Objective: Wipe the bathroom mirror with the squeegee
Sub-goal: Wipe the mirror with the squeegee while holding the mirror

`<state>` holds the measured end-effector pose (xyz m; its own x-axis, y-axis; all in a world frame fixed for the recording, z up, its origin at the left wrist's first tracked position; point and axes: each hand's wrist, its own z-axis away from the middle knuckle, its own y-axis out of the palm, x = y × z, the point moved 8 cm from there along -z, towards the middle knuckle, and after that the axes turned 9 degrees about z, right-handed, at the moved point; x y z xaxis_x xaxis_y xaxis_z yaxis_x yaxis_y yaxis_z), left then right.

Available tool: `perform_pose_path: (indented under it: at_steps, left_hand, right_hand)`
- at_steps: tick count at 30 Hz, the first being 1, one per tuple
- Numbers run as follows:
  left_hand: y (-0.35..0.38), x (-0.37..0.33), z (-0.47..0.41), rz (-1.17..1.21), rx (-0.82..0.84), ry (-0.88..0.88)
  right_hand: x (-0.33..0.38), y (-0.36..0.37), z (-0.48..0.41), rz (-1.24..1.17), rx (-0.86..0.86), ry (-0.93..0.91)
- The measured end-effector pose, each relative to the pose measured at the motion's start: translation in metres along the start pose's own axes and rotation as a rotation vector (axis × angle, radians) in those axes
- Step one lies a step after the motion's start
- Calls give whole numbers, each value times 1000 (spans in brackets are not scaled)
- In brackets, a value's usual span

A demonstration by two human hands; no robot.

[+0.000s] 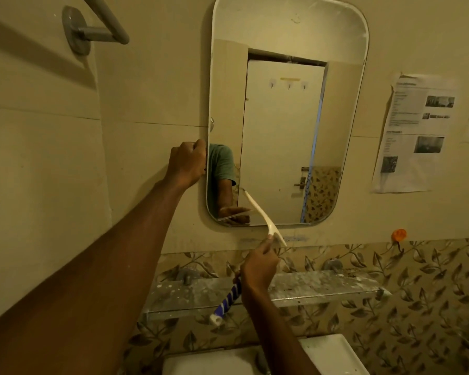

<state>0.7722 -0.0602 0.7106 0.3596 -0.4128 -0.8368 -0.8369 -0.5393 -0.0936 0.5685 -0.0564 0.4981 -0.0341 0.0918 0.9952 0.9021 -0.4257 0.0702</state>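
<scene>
A tall mirror (284, 109) with rounded corners hangs on the beige wall. My left hand (188, 162) grips its left edge about halfway down, fingers curled round the rim. My right hand (259, 266) holds the squeegee below the mirror's bottom edge. The squeegee's cream blade (257, 209) lies slanted across the lower left of the glass. Its blue and white striped handle (228, 300) sticks out down and left from my fist.
A dusty glass shelf (322, 288) runs under the mirror, above a white basin (331, 355). A grey towel bar (100, 28) juts from the wall upper left. Printed paper sheets (414, 133) are taped at right, with an orange hook (399, 235) below them.
</scene>
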Motion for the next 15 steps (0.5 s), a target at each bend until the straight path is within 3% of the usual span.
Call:
perform_pose_path:
  at_steps: [10, 15]
  left_hand:
    - [-1, 1, 4, 48, -20, -24]
    - [-3, 11, 8, 208, -39, -85]
  right_hand:
    - [-25, 33, 41, 218, 157, -136]
    - [-29, 24, 38, 335, 209, -188]
